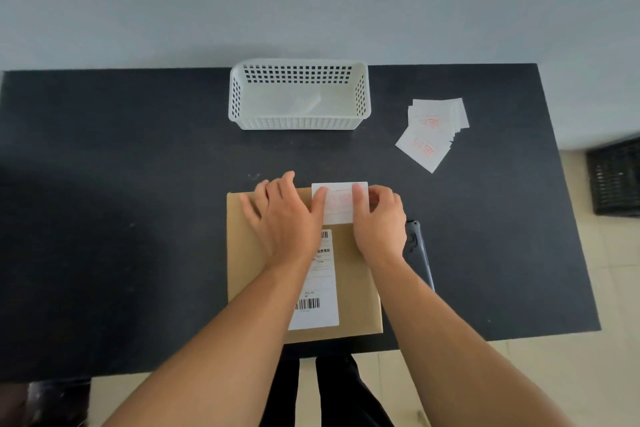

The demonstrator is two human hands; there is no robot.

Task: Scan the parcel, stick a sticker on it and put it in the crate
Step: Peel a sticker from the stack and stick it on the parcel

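Note:
A flat brown cardboard parcel with a white barcode label lies on the black table near its front edge. A white sticker with red print rests on the parcel's far edge. My left hand lies flat on the parcel, its thumb touching the sticker's left side. My right hand pinches the sticker's right side between thumb and fingers. The white perforated crate stands beyond the parcel at the table's back. A dark handheld scanner lies just right of the parcel.
A loose pile of white stickers with red print lies right of the crate. A small clear piece lies inside the crate. A black crate stands on the tiled floor past the table's right edge.

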